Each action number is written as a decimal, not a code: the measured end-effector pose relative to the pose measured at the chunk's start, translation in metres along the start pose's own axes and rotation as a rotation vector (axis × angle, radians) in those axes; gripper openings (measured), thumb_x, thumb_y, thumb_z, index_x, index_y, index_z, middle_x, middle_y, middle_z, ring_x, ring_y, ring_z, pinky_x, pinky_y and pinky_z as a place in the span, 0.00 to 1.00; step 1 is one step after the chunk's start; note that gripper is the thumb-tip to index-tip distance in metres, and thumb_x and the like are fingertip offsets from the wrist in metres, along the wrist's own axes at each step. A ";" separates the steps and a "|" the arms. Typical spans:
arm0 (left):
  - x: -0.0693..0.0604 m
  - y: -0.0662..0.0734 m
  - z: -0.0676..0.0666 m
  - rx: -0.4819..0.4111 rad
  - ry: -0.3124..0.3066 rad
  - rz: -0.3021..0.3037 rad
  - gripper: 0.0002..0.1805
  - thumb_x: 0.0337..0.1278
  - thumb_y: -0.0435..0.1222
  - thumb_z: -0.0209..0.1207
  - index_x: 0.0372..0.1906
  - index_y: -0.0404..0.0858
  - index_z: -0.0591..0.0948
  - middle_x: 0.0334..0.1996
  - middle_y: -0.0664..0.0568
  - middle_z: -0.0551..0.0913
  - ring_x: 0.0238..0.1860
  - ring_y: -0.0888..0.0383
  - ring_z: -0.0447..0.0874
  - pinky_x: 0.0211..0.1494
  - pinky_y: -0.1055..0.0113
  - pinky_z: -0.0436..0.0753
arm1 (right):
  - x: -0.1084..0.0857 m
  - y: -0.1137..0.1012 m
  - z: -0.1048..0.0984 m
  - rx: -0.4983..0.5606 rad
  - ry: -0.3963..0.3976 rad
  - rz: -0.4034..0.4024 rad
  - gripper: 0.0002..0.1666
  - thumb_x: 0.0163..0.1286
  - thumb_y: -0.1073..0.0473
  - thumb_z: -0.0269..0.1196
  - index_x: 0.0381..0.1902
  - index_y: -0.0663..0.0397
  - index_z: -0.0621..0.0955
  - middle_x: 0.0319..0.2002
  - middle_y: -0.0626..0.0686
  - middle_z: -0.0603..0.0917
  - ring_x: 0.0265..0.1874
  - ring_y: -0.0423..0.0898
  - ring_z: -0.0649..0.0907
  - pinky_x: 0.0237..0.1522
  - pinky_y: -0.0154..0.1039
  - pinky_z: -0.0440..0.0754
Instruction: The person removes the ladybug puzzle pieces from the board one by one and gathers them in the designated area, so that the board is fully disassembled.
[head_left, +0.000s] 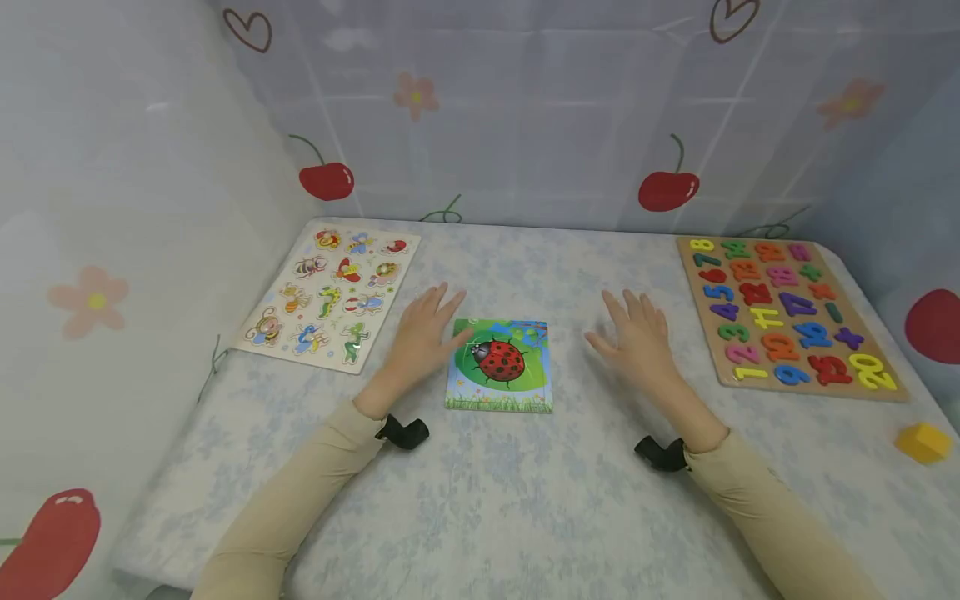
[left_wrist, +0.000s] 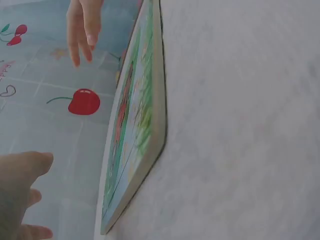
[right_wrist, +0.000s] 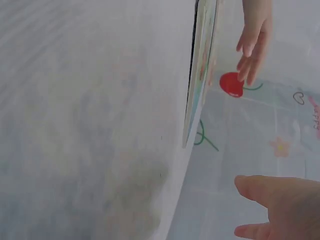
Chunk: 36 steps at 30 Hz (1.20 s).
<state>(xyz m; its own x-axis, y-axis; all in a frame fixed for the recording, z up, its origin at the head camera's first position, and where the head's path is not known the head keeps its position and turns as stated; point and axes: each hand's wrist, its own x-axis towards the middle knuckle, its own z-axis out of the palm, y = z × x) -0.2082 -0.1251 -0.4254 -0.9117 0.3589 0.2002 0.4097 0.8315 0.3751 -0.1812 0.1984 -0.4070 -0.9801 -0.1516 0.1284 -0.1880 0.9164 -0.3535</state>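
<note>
Pair of hands over pale patterned table (head_left: pixel 480 500), cherry-print cloth (head_left: pixel 510 125) behind. Left hand (head_left: pixel 422 333) spread, thumb stretched toward upper left corner of ladybug picture board (head_left: pixel 501 363); contact impossible to tell from here. Right hand (head_left: pixel 637 337) also spread, well apart from board's other side. Board flat on table between both hands, nearer left one. Insect board (head_left: pixel 335 329) at far left; number board (head_left: pixel 746 315) far right, yellow block (head_left: pixel 921 442) near its lower corner.

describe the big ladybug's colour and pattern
The big ladybug has a red back with black spots, clearest in the head view.
</note>
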 end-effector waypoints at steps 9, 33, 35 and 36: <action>-0.006 -0.007 0.026 -0.255 -0.142 0.084 0.37 0.61 0.50 0.59 0.72 0.44 0.62 0.72 0.43 0.61 0.73 0.44 0.56 0.73 0.41 0.55 | 0.017 -0.038 0.026 0.284 -0.051 -0.152 0.31 0.65 0.59 0.63 0.64 0.63 0.71 0.60 0.65 0.75 0.61 0.63 0.71 0.60 0.63 0.68; -0.005 -0.009 0.032 -0.200 -0.123 0.126 0.31 0.54 0.50 0.64 0.63 0.45 0.75 0.71 0.46 0.64 0.73 0.46 0.56 0.72 0.40 0.56 | 0.027 -0.036 0.059 0.506 -0.025 -0.202 0.31 0.53 0.64 0.72 0.56 0.64 0.77 0.49 0.61 0.82 0.43 0.53 0.77 0.45 0.47 0.74; -0.005 -0.009 0.032 -0.208 -0.122 0.128 0.31 0.54 0.50 0.64 0.63 0.45 0.75 0.70 0.45 0.64 0.73 0.45 0.56 0.72 0.40 0.56 | 0.028 -0.035 0.059 0.516 -0.038 -0.200 0.32 0.53 0.64 0.73 0.56 0.64 0.77 0.49 0.61 0.82 0.43 0.53 0.77 0.45 0.46 0.73; -0.006 -0.009 0.032 -0.211 -0.123 0.128 0.31 0.54 0.50 0.64 0.63 0.45 0.75 0.70 0.45 0.64 0.73 0.45 0.56 0.72 0.39 0.56 | 0.029 -0.035 0.059 0.523 -0.047 -0.196 0.32 0.53 0.64 0.73 0.57 0.63 0.77 0.49 0.61 0.82 0.43 0.53 0.76 0.46 0.46 0.73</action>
<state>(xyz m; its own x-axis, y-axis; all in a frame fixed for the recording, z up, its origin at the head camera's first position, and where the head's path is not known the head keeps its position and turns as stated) -0.2076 -0.1207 -0.4586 -0.8436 0.5151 0.1517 0.5079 0.6736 0.5370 -0.2065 0.1399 -0.4457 -0.9232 -0.3280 0.2005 -0.3618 0.5651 -0.7414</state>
